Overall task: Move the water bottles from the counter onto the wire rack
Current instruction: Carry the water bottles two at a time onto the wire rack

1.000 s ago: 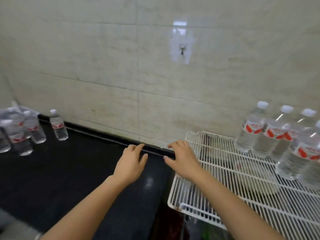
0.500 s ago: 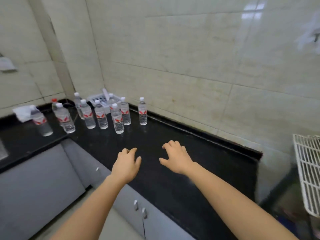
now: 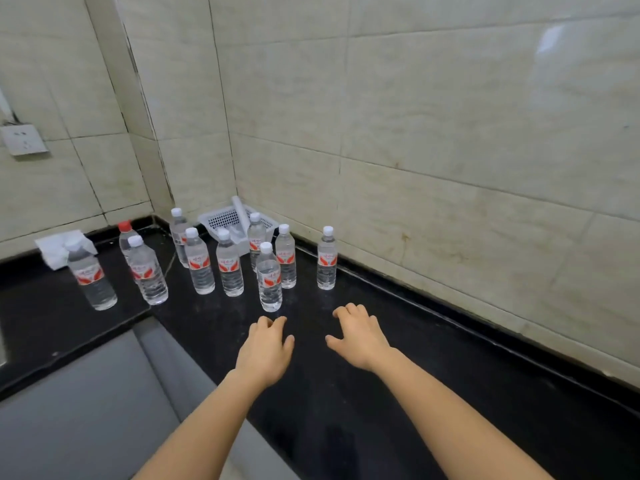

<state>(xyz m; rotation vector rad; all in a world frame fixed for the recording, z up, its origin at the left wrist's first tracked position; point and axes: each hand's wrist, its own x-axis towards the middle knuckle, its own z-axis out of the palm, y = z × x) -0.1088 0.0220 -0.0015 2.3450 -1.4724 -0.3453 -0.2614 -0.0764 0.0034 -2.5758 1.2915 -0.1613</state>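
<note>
Several clear water bottles with red-and-white labels stand upright on the black counter (image 3: 381, 393) near its corner. The nearest bottle (image 3: 269, 277) stands just beyond my left hand (image 3: 265, 351). Farthest right, close to the wall, is another bottle (image 3: 326, 258); it is ahead of my right hand (image 3: 360, 336). Both hands hover palm-down over the counter with fingers apart, holding nothing and touching no bottle. One bottle at the back left has a red cap (image 3: 125, 226). The wire rack is out of view.
A white plastic basket (image 3: 221, 218) sits in the corner behind the bottles. A white tissue pack (image 3: 57, 247) lies at the left. Grey cabinet fronts (image 3: 86, 410) drop below the L-shaped counter edge. A wall socket (image 3: 22, 139) is at the far left. Tiled walls close the back and right.
My view has swung left from the wire rack to the counter corner. Both empty hands have moved forward and now sit close to the bottles.
</note>
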